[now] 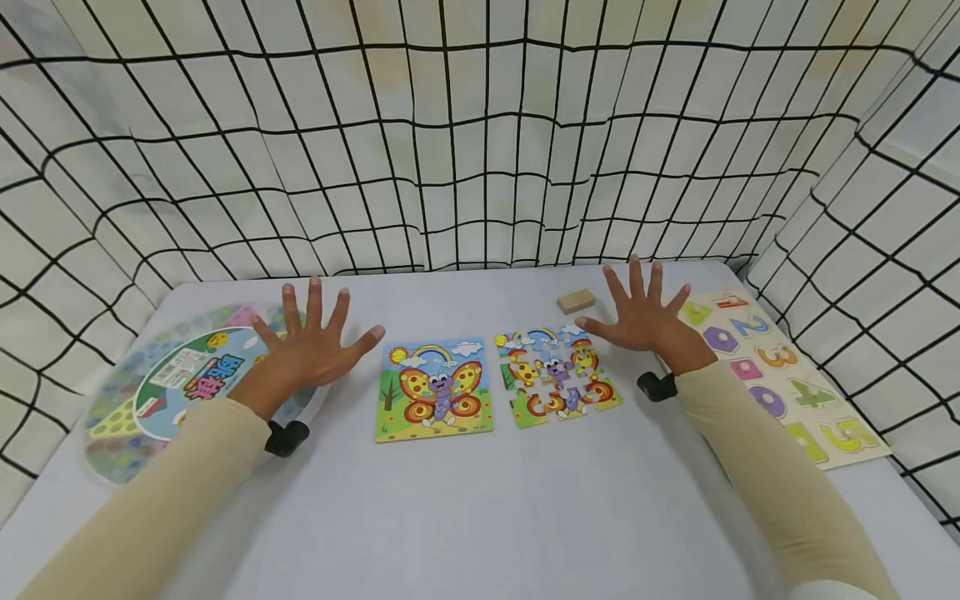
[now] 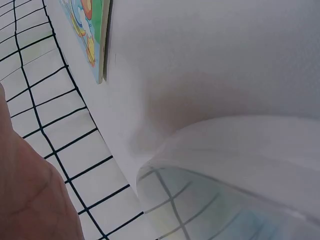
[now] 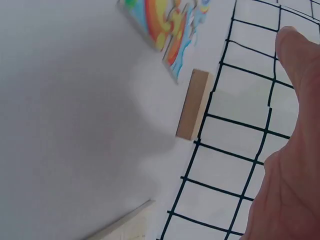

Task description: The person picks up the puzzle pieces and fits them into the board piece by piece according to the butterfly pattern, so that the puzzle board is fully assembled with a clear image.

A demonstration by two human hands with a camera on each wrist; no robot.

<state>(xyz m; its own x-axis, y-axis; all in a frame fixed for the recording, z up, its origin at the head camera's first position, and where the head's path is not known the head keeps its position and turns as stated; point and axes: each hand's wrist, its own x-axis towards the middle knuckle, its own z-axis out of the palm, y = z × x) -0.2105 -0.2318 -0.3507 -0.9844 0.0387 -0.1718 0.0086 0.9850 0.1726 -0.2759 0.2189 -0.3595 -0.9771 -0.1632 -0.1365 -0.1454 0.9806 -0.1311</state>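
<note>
Fronting black-gridded walls (image 1: 468,92), the white table (image 1: 465,517) bears butterfly pictures (image 1: 438,387).

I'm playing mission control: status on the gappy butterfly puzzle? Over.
Left hand, right hand: spread, empty. Butterfly puzzle: gaps between pieces. Wooden block beyond it, seemingly not blocking.

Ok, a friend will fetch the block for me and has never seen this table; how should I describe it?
Start at the white table and look toward its far edge, right of the middle. Just beyond the butterfly puzzle with gaps lies a small block. It is plain tan, with no picture, unlike the brightly coloured puzzle.
</note>
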